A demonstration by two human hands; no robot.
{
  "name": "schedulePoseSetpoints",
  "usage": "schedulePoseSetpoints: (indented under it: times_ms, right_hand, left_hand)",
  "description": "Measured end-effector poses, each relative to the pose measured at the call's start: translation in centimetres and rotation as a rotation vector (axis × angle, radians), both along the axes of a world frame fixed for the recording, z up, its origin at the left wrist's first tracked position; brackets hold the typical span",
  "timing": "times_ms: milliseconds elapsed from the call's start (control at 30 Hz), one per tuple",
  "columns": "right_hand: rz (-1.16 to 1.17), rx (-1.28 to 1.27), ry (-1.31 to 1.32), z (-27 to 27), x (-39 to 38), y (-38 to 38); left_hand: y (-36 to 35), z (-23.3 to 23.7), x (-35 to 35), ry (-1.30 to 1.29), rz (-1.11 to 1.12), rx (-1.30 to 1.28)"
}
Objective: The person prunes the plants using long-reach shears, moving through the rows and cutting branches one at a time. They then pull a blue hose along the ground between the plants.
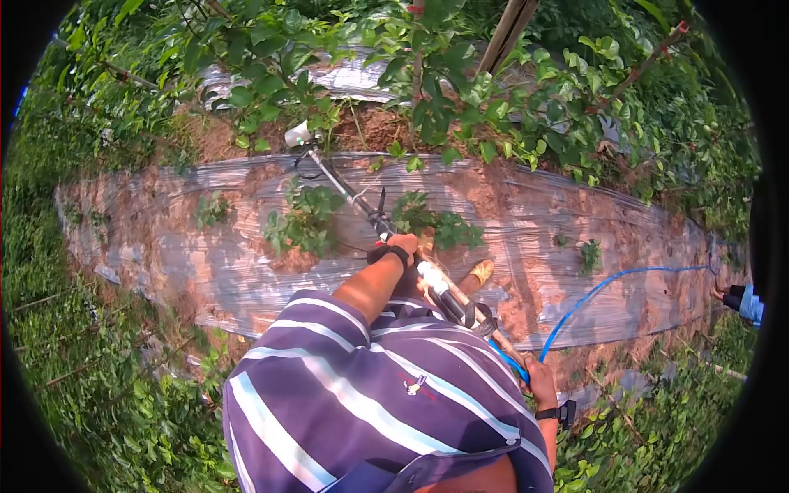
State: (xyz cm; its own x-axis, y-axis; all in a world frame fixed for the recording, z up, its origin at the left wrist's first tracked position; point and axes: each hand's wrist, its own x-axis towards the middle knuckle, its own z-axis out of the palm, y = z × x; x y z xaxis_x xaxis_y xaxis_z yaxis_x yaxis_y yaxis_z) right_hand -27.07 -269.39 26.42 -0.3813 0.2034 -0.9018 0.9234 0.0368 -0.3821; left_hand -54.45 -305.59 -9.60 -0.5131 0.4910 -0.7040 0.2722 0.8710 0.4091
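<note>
A long spray wand (341,185) slants across the view, with a white cup-shaped head (297,134) at its far end near the leafy plants. My left hand (401,246) is wrapped around the dark middle part of the pole, a dark band on its wrist. Lower right, my right hand (540,384) is closed at the rear end of the pole, where a blue hose (578,307) passes through it; the fingers are partly hidden. A black watch is on the right wrist. Dark clamps or fittings sit along the rear part of the wand.
Plastic mulch film (394,175), streaked with soil, covers the ground strip. Small green plants (306,220) grow through it. Leafy vines (271,82) on stakes (507,34) border the strip. My shoe (482,271) stands on the film. Another person (744,304) is at the right edge.
</note>
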Motion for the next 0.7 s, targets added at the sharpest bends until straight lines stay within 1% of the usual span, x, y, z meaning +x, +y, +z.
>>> schedulePoseSetpoints:
  times_ms: [33, 67, 100, 133, 167, 200, 233, 267, 300, 333, 367, 400, 433, 467, 500, 533, 567, 633, 700]
  right_hand:
    - [-0.002, 0.004, -0.001, 0.3, -0.2, -0.1]
    - [-0.009, -0.004, -0.026, 0.5, -0.5, -0.2]
    - [-0.015, -0.014, -0.050, 0.5, -0.5, -0.5]
    - [-0.014, -0.015, -0.051, 0.5, -0.3, -0.7]
    - [0.023, -0.020, -0.072, 0.4, -0.4, -0.8]
    - [0.065, -0.023, -0.089, 0.3, -0.6, -0.6]
    - [0.077, -0.021, -0.082, 0.1, -0.9, -0.4]
    - [0.133, 0.014, -0.046, -0.2, -1.1, -0.1]
    - [0.188, 0.049, -0.009, -0.4, -1.3, 0.0]
    - [0.238, 0.082, 0.028, -0.5, -1.5, -0.1]
    - [0.186, 0.107, -0.001, 0.7, -2.9, -0.8]
    - [0.188, 0.103, 0.006, 0.8, -3.5, -0.6]
    - [0.253, 0.129, 0.059, 0.9, -3.9, -0.3]
    - [0.320, 0.155, 0.113, 1.0, -4.3, -0.2]
    - [0.349, 0.140, 0.119, 1.7, -5.1, -0.1]
    - [0.364, 0.131, 0.127, 2.2, -5.4, 0.2]
    - [0.427, 0.101, 0.162, 2.5, -5.8, 0.5]
    - [0.550, 0.051, 0.202, 2.2, -6.4, 1.8]
    - [0.632, 0.059, 0.213, 2.7, -6.9, 2.4]
  left_hand:
    - [0.6, 2.3, -0.6, 0.006, -0.070, -0.141]
    - [0.9, 3.1, -0.6, 0.012, -0.140, -0.285]
    - [0.7, 1.2, -0.1, 0.010, -0.142, -0.285]
    - [0.2, -2.4, 0.7, -0.187, 0.591, -0.229]
    - [-0.1, -4.3, 1.2, -0.379, 1.329, -0.145]
    - [-0.3, -1.6, 0.5, -0.376, 1.339, -0.140]
    - [-0.3, 5.4, -1.1, -0.215, 0.611, -0.163]
    - [-0.4, 9.6, -2.1, -0.044, -0.113, -0.176]
    - [-1.8, -1.9, 1.3, -0.120, 0.448, -0.009]
    - [-3.1, -11.5, 4.2, -0.116, 0.989, 0.281]
    - [-1.1, 3.4, 0.1, -0.536, 1.804, 0.347]
    - [-0.7, 7.1, -0.5, -0.527, 1.805, 0.350]
    - [-0.6, 9.3, -0.8, -0.596, 1.925, 0.504]
    - [-0.7, 10.2, -0.7, -0.663, 2.040, 0.665]
    - [-0.8, 9.7, -0.4, -0.705, 2.067, 0.775]
    - [-0.9, 9.5, 0.0, -0.689, 2.079, 0.783]
    - [-1.1, 9.2, 0.2, -0.721, 2.120, 0.868]
    - [-1.2, 9.8, 0.4, -0.743, 2.159, 1.021]
    - [-1.4, 11.0, 1.0, -0.719, 2.175, 1.085]
